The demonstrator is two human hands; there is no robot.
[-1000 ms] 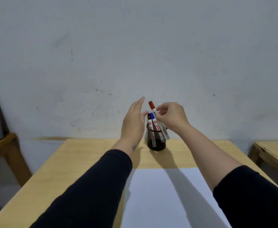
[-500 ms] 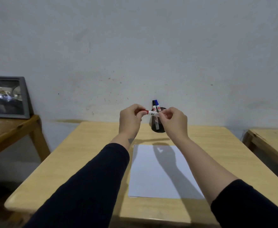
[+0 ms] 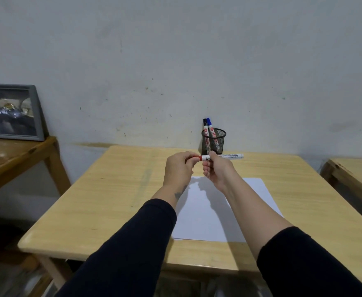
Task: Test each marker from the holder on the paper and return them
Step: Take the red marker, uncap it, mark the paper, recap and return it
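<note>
Head view | we note red marker [image 3: 223,156] now out of holder [image 3: 214,141], above paper [image 3: 253,196] | left grip [image 3: 179,168] pinching cap, right grip [image 3: 217,170] clasping barrel | uncapping pending.

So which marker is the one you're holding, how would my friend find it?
Start at the wooden table by the wall and find the white paper on it. Above the paper, the left hand and right hand hold one marker sideways between them. It has a red cap, while the black-capped marker and blue-capped marker stand in the mesh holder behind.
</note>
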